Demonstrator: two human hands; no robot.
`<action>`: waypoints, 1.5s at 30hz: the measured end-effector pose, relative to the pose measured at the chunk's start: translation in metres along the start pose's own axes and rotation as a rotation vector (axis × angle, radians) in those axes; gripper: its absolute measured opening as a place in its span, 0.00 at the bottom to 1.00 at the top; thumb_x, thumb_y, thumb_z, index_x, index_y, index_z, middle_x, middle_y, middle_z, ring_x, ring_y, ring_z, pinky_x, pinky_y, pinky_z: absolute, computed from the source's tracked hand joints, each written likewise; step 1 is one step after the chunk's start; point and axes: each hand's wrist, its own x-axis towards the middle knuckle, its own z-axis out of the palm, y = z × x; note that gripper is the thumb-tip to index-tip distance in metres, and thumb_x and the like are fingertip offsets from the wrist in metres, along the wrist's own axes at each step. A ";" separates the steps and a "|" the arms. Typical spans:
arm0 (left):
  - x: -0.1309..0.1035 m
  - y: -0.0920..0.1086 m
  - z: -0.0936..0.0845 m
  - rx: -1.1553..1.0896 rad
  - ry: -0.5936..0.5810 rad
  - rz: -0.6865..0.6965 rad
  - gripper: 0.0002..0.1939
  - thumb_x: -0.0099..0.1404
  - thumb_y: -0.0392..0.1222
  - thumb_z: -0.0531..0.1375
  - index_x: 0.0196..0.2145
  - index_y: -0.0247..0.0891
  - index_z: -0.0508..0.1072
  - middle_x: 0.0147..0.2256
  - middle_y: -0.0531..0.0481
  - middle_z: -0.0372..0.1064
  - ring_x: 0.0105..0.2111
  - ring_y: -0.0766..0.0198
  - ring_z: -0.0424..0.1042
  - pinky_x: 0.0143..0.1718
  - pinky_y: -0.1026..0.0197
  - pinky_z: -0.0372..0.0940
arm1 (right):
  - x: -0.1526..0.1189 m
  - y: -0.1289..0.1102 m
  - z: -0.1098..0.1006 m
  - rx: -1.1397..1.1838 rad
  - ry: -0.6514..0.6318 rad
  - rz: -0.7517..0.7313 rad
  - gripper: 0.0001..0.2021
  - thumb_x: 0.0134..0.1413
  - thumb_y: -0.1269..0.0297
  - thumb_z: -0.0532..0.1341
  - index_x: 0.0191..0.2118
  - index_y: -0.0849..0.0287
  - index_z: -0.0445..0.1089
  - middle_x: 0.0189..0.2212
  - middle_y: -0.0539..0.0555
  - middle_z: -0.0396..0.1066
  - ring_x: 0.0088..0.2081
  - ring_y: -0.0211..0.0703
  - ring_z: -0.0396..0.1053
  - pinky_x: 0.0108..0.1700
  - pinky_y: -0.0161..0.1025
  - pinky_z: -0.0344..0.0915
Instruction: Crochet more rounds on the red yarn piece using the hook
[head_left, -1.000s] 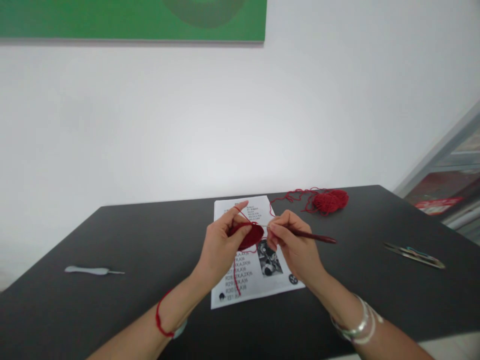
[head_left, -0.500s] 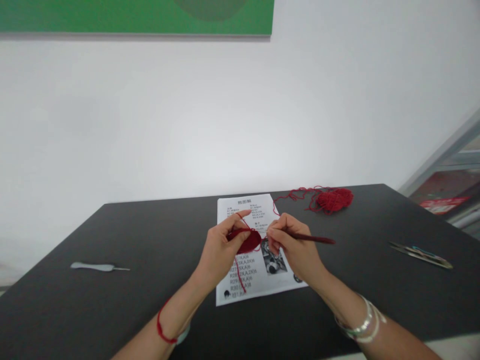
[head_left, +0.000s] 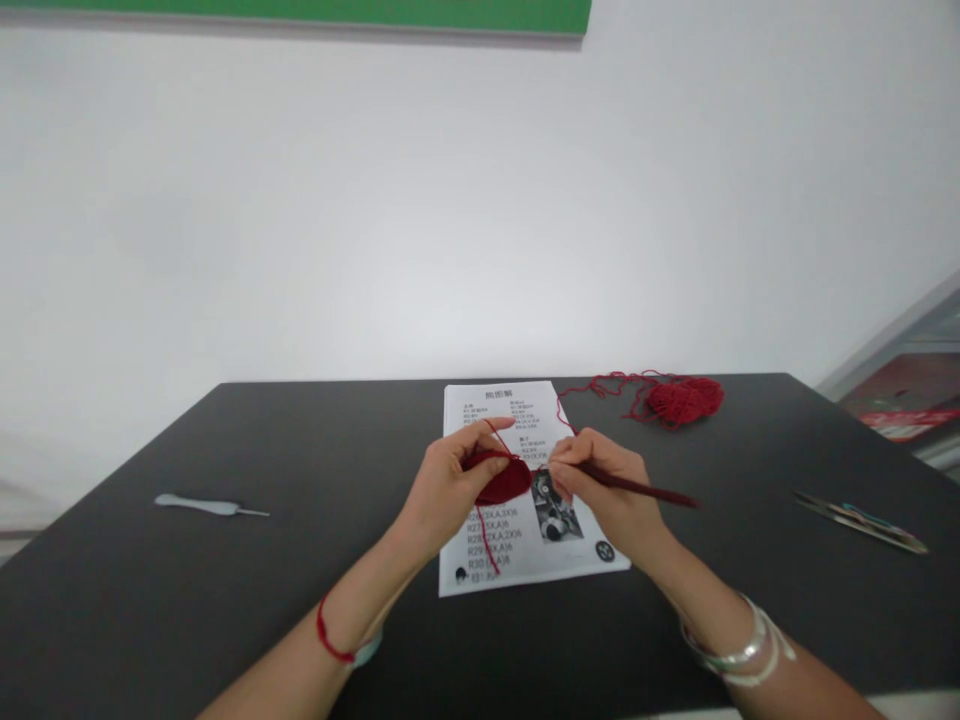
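Between the thumb and fingers of my left hand [head_left: 454, 480] is a small dark red crochet piece [head_left: 508, 484], with yarn running over the raised index finger. A loose tail of red yarn hangs below it across the paper. My right hand [head_left: 604, 480] grips a crochet hook [head_left: 651, 490] like a pen; its dark red handle sticks out to the right. The hook's tip is near the right edge of the piece, too small to make out clearly. Under both hands lies a printed pattern sheet [head_left: 540, 570] with text and a photo.
A ball of red yarn [head_left: 684, 402] sits at the back right, its strand trailing toward my right hand. On the dark table [head_left: 337, 440], a grey-handled tool with a thin metal tip [head_left: 199, 504] lies left. Metal scissors or snips [head_left: 861, 522] lie far right.
The view has tilted down and shifted slightly left, so the objects appear displaced. The hook has drawn a little to the right, away from the crochet piece. Both hands keep their holds.
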 end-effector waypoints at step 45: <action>0.000 0.006 -0.005 -0.545 -0.196 -0.322 0.32 0.45 0.29 0.69 0.50 0.32 0.68 0.25 0.56 0.70 0.22 0.72 0.66 0.24 0.68 0.56 | 0.003 0.004 -0.011 0.265 -0.107 0.062 0.07 0.47 0.68 0.67 0.26 0.58 0.68 0.25 0.48 0.67 0.22 0.33 0.58 0.23 0.34 0.55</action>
